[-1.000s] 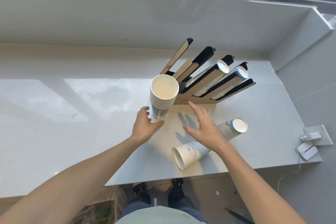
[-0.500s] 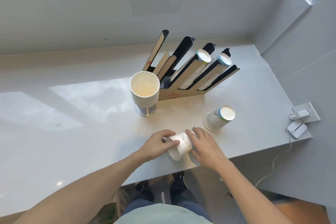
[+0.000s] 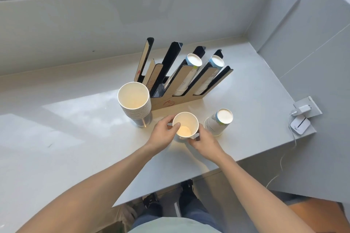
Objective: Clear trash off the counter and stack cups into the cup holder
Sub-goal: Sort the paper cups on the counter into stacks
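Both hands, left hand point(image 3: 164, 134) and right hand point(image 3: 203, 143), have their fingers closed round an upright cup point(image 3: 185, 126) near the counter point(image 3: 75, 138) edge, between the stack point(image 3: 134, 104) and an upturned cup point(image 3: 218, 124), which a careless lift could likely knock.

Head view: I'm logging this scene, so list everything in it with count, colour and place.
counter: one, pale grey, under the window
cup holder: one, black and tan, centre back
holder stacks: two, white, in the holder's right slots
tall stack: one, white, left of the holder
held cup: one, white, upright, between both hands
inverted cup: one, white, right of the held cup
charger: one, white, counter's right corner
left hand: on the held cup
right hand: on the held cup
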